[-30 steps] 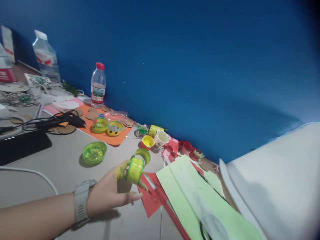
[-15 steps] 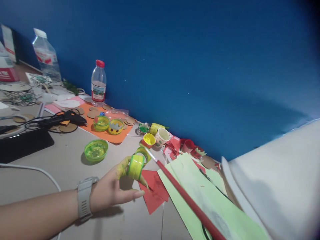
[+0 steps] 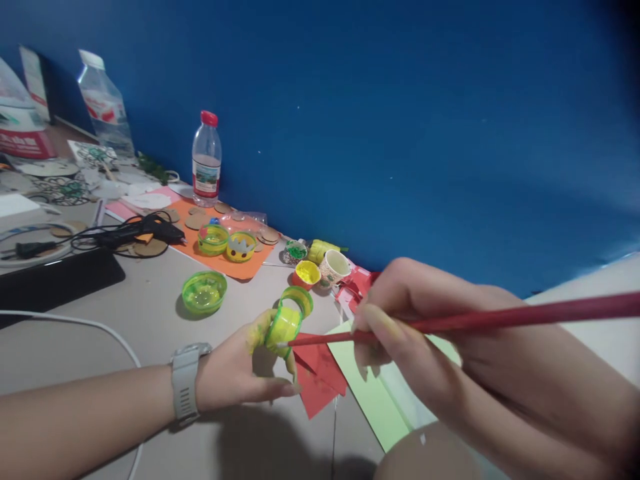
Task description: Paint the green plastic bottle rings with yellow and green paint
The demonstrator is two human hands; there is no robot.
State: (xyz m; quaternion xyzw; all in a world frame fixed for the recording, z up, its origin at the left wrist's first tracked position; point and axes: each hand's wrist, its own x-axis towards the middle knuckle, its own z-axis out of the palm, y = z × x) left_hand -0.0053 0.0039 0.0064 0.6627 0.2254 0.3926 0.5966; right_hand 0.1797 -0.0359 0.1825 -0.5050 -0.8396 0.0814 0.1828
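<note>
The right grip [image 3: 425, 297] pinches a red paintbrush [image 3: 500, 319], its tip at the yellow-green ring [image 3: 286, 323] carried around the fingers of the left grip [image 3: 235, 370]. Red paper [image 3: 320, 380] edges lie right of the left grip; bare desk [image 3: 155, 333] lies left. Beyond it: a glossy green dish [image 3: 200, 309], an orange cup [image 3: 301, 284] holding yellow stuff, then a red-capped bottle [image 3: 206, 170], label print too small to read.

red paintbrush [image 3: 480, 322]: cut off right | black device [image 3: 60, 285]: cut off left | green paper [image 3: 367, 393]: partly behind right hand [image 3: 430, 300]
</note>
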